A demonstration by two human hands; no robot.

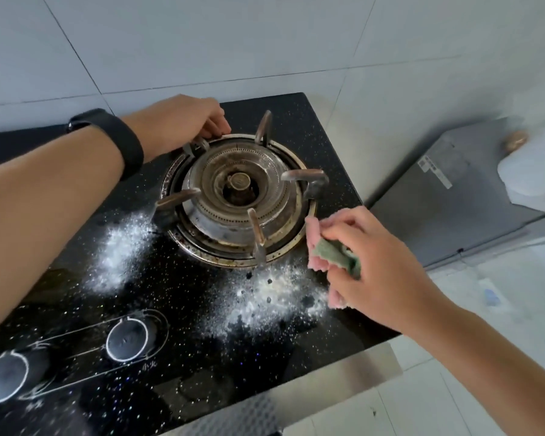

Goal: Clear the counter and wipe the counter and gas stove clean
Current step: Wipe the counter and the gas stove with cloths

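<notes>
Landmark: a round, stained metal burner point(238, 184) is set in the black speckled glass gas stove top point(296, 121); all places below are given from this burner.
Pan support: a five-pronged rusty metal pan support point(302, 176) is seated round the burner, with its prongs pointing inward.
Left hand: the left hand point(180, 121) is laid at the far-left rim of the burner, with its fingers curled on a prong of the pan support. A black wristband point(114, 136) is worn on that wrist.
Right hand: the right hand point(375, 262) is held at the near-right of the burner, and a folded pink and green scouring cloth point(331, 253) is pinched in its fingers. The cloth lies just beside the outer burner ring.
Powder: one patch of white powder point(120, 247) is spread to the near-left of the burner and a second patch point(265, 297) to the near-right, just below the cloth.
Knobs: two round black knobs with silver rims point(127, 339) point(5, 377) are placed well nearer than the burner, to the left.
Edges: the stove's right edge runs close to the right of the burner, and its far edge runs close behind.
Open room: the widest stretch of glass is found on the near side of the burner, between it and the knobs.
Beyond the right edge: a grey metal box point(453, 196) is seen well to the right of the burner.
</notes>
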